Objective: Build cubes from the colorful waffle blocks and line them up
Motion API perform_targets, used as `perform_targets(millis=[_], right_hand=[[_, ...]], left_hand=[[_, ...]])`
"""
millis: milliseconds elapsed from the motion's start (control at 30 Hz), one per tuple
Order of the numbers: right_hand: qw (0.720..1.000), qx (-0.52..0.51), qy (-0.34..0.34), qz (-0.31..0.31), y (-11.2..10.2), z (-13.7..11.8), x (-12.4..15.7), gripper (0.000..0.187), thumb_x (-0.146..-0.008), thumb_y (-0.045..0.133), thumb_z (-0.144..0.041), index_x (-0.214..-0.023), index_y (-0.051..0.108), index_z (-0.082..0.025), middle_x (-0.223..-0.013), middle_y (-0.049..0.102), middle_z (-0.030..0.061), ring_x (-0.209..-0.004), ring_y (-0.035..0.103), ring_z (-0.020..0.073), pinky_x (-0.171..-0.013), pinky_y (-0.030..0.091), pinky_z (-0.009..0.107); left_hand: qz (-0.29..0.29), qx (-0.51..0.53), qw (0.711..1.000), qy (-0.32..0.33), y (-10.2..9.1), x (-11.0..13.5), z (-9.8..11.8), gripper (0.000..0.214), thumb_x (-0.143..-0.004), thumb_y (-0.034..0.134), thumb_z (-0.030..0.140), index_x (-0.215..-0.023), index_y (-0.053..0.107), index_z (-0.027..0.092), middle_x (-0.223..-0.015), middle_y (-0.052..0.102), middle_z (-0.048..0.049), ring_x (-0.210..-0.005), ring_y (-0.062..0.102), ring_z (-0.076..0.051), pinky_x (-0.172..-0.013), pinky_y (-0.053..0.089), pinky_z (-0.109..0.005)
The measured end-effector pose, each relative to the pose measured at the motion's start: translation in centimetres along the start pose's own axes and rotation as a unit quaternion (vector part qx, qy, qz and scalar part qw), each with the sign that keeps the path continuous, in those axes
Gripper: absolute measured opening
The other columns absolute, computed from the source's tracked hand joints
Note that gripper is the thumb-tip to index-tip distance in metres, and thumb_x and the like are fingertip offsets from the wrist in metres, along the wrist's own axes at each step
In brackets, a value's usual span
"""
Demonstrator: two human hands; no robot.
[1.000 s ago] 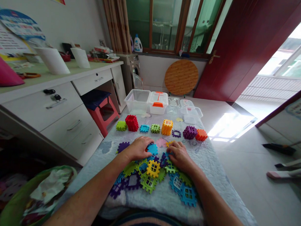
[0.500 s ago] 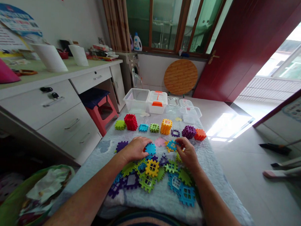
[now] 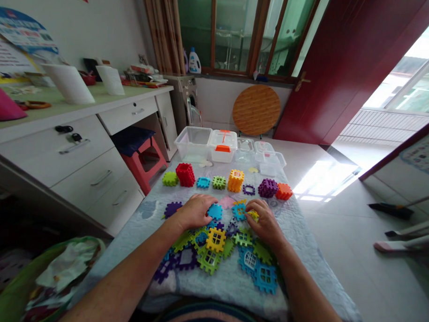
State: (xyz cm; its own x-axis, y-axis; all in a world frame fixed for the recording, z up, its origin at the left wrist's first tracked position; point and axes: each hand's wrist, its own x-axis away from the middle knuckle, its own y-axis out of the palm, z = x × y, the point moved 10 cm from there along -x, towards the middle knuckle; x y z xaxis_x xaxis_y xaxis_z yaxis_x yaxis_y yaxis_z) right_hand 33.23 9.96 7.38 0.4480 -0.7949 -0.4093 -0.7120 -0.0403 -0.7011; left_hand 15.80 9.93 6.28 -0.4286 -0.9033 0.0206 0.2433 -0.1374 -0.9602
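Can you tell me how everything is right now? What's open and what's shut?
Left hand, resting on blue waffle block
Right hand, holding yellow block
Red block cube, built
Clear plastic bin, open, no lid
White box, lid shut
Dark red door, open
Desk drawers, shut

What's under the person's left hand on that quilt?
Beside the left hand, a blue block shows; whatever lies beneath the palm is hidden.
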Motion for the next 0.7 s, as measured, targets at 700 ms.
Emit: perform_targets(millis=[700], right_hand=[[0.996, 0.027, 0.069, 0.055, -1.2, 3.9, 0.0, 0.025, -0.082, 0.056, -0.023, -0.105, 0.064, -0.020, -0.104, 0.069, 0.0091, -0.102, 0.058, 0.0257, -0.093, 0.045, 0.044]], left_hand=[[0.085, 0.048, 0.995, 0.021, -1.5, -3.1, 4.9, 0.050, -0.070, 0.067, 0.036, -0.116, 0.062, 0.018, -0.107, 0.064, -0.0088, -0.101, 0.059, -0.026, -0.094, 0.046, -0.036]])
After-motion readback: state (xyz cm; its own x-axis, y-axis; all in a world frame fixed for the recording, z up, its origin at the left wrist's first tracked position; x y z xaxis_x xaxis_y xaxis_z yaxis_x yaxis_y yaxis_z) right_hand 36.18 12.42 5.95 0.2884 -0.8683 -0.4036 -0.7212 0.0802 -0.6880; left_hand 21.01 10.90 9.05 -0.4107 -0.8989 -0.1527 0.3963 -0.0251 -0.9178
